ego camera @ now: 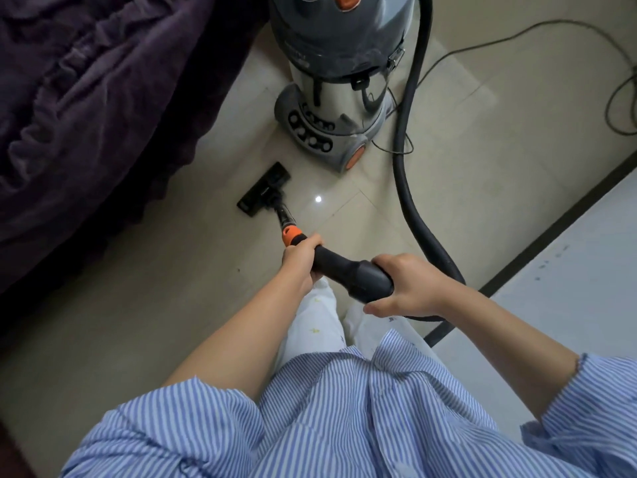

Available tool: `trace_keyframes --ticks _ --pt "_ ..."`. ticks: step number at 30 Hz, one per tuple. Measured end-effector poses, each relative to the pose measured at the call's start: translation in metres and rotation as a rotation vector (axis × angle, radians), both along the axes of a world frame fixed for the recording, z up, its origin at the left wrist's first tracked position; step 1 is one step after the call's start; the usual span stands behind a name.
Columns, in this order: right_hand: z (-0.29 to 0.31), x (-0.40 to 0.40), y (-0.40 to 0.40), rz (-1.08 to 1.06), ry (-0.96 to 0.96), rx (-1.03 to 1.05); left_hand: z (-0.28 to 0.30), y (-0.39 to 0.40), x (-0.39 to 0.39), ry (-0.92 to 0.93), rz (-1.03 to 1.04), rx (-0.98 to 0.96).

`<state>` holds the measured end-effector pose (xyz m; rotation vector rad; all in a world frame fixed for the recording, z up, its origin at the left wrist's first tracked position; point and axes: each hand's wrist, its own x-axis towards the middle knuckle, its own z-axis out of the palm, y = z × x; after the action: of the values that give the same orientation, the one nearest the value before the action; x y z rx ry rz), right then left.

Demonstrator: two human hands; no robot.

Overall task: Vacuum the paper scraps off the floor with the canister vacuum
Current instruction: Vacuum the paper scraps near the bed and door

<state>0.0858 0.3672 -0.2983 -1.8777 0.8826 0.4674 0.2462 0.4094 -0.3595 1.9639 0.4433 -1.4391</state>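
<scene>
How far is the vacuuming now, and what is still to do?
No paper scraps show on the visible floor, so this patch looks done. In hand: the left hand and right hand grip the wand handle, with the floor head down beside the purple bedcover. Floor outside the view cannot be judged.

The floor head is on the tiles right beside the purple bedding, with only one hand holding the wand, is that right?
Not quite: the head view shows both hands holding the wand, left nearer the floor head, right behind. The rest stands.
</scene>
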Motion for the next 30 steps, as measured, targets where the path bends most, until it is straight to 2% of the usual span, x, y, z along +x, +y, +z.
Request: trace_keyframes --ticks 5,12,16,24,30 --pt "-0.011 0.008 -0.004 0.035 -0.01 -0.004 -0.015 0.0 0.007 -0.01 0.001 0.019" --pt "-0.023 -0.017 -0.034 -0.018 0.07 0.035 -0.017 -0.023 -0.005 0.221 0.015 -0.025" --pt "-0.019 -0.012 -0.064 -0.055 0.09 0.007 -0.02 -0.058 -0.003 0.201 0.079 0.011" --pt "-0.014 0.063 -0.106 -0.002 0.063 -0.012 -0.009 -0.098 0.07 0.221 0.069 0.004" --pt "0.011 0.131 -0.158 -0.066 0.054 -0.088 0.004 -0.143 0.127 0.125 0.062 -0.062"
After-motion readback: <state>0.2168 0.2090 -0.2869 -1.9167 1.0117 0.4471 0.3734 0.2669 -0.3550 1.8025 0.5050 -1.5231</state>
